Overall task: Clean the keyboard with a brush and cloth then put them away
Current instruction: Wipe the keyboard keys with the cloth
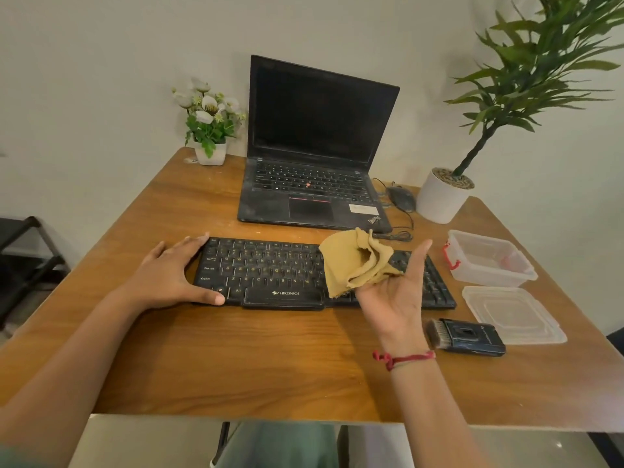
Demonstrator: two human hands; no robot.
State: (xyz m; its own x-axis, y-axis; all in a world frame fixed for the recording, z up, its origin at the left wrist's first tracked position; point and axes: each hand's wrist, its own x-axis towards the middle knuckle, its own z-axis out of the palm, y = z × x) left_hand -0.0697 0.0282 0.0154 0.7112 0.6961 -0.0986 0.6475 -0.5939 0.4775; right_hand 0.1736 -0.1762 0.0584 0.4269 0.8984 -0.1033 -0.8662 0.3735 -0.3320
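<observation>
Keyboard (pixel 270 271) work looks to be about midway. It lies on the table (pixel 236 359), and everything else can be placed from it. Behind it stands an open laptop (pixel 314 130) with a dark screen. Off its right end sits a clear box (pixel 486 276), open, and nearer the person, beside its front right corner, lies the loose lid (pixel 513 315). The cloth (pixel 354 261) is held up over its right half, apart from the keys. The brush (pixel 466 337) lies in front of its right end, in no hand, so brushing is probably done, though the keys do not show it. The left hand (pixel 169 275) braces its left end, fingers spread, thumb on the front corner. The right hand (pixel 395 298), palm up, holds the cloth with its fingers curled into the fabric and the thumb straight; the fabric hides the exact grip. Wiping seems the step in hand. Left to do: wipe, then put cloth and brush away, likely in the box.
</observation>
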